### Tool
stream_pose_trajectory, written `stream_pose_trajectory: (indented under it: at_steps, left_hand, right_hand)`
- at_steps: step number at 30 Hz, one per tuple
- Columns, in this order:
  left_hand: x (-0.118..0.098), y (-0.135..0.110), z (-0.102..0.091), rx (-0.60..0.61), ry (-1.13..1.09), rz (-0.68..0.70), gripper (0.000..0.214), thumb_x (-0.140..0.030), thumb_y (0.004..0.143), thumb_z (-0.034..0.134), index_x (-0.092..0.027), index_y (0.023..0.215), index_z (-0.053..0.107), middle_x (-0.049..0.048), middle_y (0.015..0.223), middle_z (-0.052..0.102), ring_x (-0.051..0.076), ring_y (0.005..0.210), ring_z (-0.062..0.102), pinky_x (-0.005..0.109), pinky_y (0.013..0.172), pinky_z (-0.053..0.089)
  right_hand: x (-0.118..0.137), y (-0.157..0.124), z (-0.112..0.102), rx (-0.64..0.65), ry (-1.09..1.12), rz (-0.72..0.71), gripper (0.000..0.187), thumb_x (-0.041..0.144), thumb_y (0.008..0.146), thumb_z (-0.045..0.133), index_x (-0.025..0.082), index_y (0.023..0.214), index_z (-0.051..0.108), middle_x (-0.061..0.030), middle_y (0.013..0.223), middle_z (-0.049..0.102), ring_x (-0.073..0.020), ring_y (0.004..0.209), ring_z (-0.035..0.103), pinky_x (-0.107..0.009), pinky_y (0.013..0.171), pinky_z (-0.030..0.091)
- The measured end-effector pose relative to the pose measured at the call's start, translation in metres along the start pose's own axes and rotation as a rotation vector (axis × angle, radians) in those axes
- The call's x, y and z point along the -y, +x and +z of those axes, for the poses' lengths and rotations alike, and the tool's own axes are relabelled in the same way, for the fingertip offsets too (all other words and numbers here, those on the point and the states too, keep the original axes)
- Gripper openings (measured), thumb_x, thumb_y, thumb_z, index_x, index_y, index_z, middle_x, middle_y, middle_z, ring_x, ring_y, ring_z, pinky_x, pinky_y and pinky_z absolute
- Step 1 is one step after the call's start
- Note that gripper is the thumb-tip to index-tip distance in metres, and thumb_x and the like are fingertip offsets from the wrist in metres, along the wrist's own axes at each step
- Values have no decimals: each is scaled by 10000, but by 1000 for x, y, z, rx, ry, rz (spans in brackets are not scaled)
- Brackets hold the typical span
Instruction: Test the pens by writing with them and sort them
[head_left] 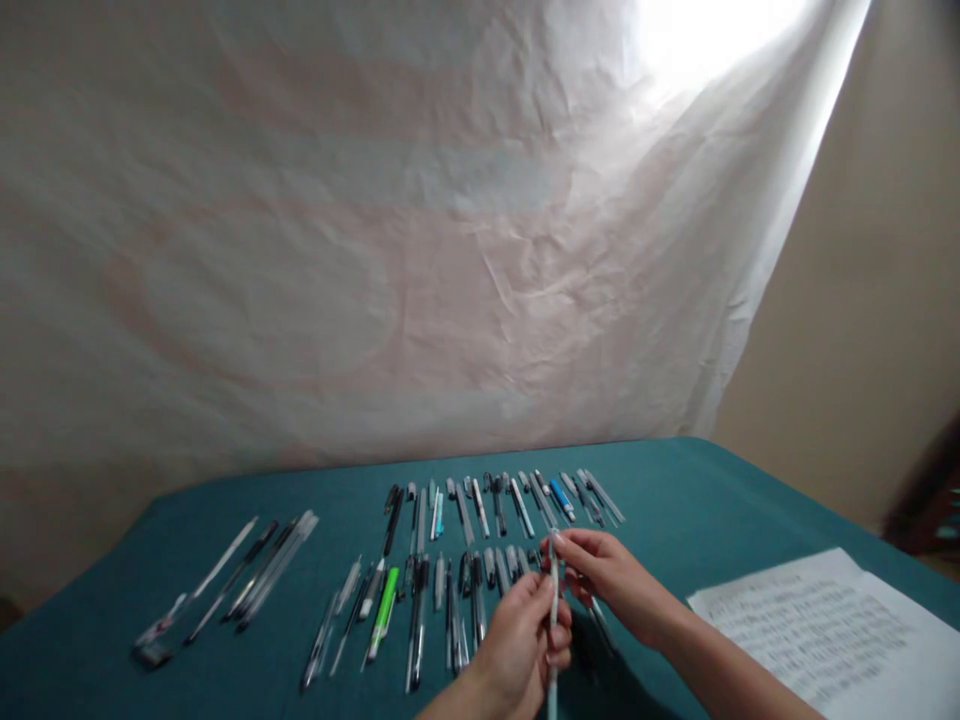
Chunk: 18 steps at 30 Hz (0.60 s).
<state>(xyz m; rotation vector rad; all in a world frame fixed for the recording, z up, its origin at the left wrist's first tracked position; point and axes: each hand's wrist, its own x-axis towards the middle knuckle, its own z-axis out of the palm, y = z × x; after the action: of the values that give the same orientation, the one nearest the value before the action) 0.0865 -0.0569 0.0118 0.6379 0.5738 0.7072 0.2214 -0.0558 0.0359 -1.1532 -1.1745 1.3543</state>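
Observation:
My left hand [521, 640] is closed around the lower part of a clear, pale pen [553, 592] held upright above the table. My right hand [606, 572] pinches the same pen near its top end. Both hands hover over a teal tablecloth [712, 510]. Just beyond and to the left of them, several pens lie in rows [480, 545], mostly black, white and clear, with a bright green one [384, 612] and a blue one [561, 498] among them.
A separate group of pens [247, 580] lies at the left of the table. A printed white paper sheet [832, 625] lies at the right front. A wrinkled white cloth [375, 250] hangs behind the table, with a beige wall [870, 300] to the right.

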Motion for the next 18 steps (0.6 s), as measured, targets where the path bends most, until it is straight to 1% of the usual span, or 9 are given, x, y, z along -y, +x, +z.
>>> stream_pose_trajectory:
  at_steps: [3, 7, 9, 11, 13, 15, 16, 18]
  left_hand:
    - [6, 0, -2, -12, 0, 34, 368, -428, 658, 643, -164, 819, 444, -47, 590, 480, 9, 392, 316, 176, 398, 95]
    - [11, -1, 1, -1, 23, 33, 466, -549, 592, 644, -175, 761, 421, -80, 497, 446, -6, 334, 196, 183, 372, 51]
    - [13, -2, 3, -4, 45, 8, 497, -595, 580, 623, -192, 773, 404, -99, 455, 422, -5, 315, 144, 189, 357, 42]
    - [16, -3, 4, -5, 71, -1, 525, -623, 593, 591, -211, 853, 399, -112, 428, 409, 4, 304, 128, 190, 346, 40]
    - [20, -3, 4, -4, 98, 2, 586, -643, 602, 566, -226, 968, 379, -116, 419, 410, 15, 298, 148, 187, 340, 47]
    - [27, -2, 2, 0, 137, 18, 650, -666, 604, 540, -232, 1048, 347, -119, 410, 410, 23, 289, 175, 188, 335, 63]
    - [30, -2, 2, 12, 164, 33, 658, -681, 602, 524, -223, 1043, 354, -119, 396, 403, 26, 285, 186, 190, 333, 74]
    - [36, 0, 2, 52, 213, 71, 615, -709, 597, 491, -201, 934, 408, -115, 370, 383, 26, 279, 210, 194, 333, 97]
  right_hand:
    - [-2, -1, 7, 5, 11, 4, 389, 517, 701, 576, 131, 750, 595, 27, 581, 538, -39, 431, 373, -162, 401, 265]
    - [-9, -2, 15, -37, 89, 4, 396, 530, 715, 550, 139, 778, 555, -11, 700, 603, -23, 404, 369, -147, 359, 235]
    - [-12, -3, 19, -52, 122, 11, 399, 541, 724, 531, 147, 788, 529, 8, 638, 579, -21, 375, 358, -142, 339, 215]
    - [-16, -4, 24, -77, 124, 12, 393, 549, 728, 517, 159, 769, 500, 42, 553, 525, -22, 345, 347, -142, 326, 211]
    - [-20, -5, 27, -113, 94, -7, 384, 553, 732, 508, 170, 747, 477, 60, 514, 489, -31, 342, 366, -144, 328, 238]
    - [-24, -4, 29, -174, 56, -43, 376, 552, 747, 489, 177, 740, 465, 58, 509, 497, -45, 363, 404, -147, 341, 275]
    - [-25, -4, 28, -206, 40, -54, 373, 553, 757, 472, 180, 748, 461, 60, 492, 495, -49, 358, 406, -148, 337, 279]
    - [-25, -2, 25, -248, 29, -51, 366, 556, 779, 431, 191, 787, 451, 72, 449, 479, -50, 308, 366, -150, 305, 249]
